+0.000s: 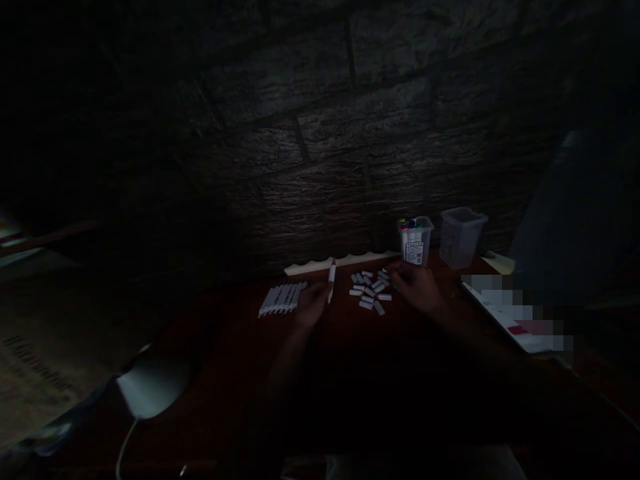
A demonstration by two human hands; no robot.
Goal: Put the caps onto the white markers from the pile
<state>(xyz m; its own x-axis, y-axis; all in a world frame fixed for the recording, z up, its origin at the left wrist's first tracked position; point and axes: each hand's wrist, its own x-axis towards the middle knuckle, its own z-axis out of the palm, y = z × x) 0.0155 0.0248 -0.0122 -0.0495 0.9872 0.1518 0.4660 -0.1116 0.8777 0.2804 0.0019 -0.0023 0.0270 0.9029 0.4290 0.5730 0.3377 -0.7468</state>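
Observation:
The scene is very dark. My left hand (311, 305) is closed around a white marker (331, 280) that stands nearly upright above the dark red table (235, 360). My right hand (416, 285) rests palm down at the right edge of a pile of several small white caps (371, 288); its fingers curl over the caps and I cannot see whether they pinch one. A row of several white markers (283, 298) lies side by side to the left of my left hand.
Behind the caps stand a clear tub with coloured markers (415, 241) and an empty clear tub (461, 235). A white wavy strip (345, 262) lies along the brick wall. A flat white object (505, 313) lies to the right; a white lamp head (153, 385) sits front left.

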